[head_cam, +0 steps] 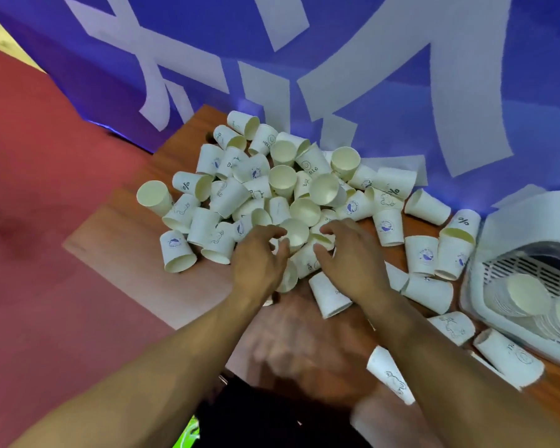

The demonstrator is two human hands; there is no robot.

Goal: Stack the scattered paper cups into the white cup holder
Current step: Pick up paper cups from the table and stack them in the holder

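Background: blue banner (337,43) with large white lettering stands behind the holder; red floor (46,189) lies far from it, beyond the opposite end of the board.

Wooden surface (136,240) carries everything. White cup holder (511,227) sits at the surface's right end, against the banner. It lies with its open tray facing up, so nested cups can be laid in lengthwise. Rows of stacked cups (527,295) lie in it, so the task is judged to be partly done.

Pile of paper cups (272,182): well apart from the holder, on its left in the head view. The cups lie on their sides, upright and upside down, overlapping with no order. Most of the work remains. Several loose cups (424,257) stand or lie just beside the holder, some touching its wall.

Left hand (256,263) and right hand (353,253) both reach into the near edge of the pile, away from the holder, one either side of an upright cup (296,234). Judgement: the pair converges there because the open mouth faces up and is easy to lift or nest.

Left fingers (277,232) are loosely curved and moderately parted, with the tips at that cup's rim. Right fingers (328,228) are the same, resting among neighbouring cups. Neither hand visibly encloses a cup. Motion blur hides the exact contact.

Risk: a pull from the pile's foot may roll other cups off the surface.
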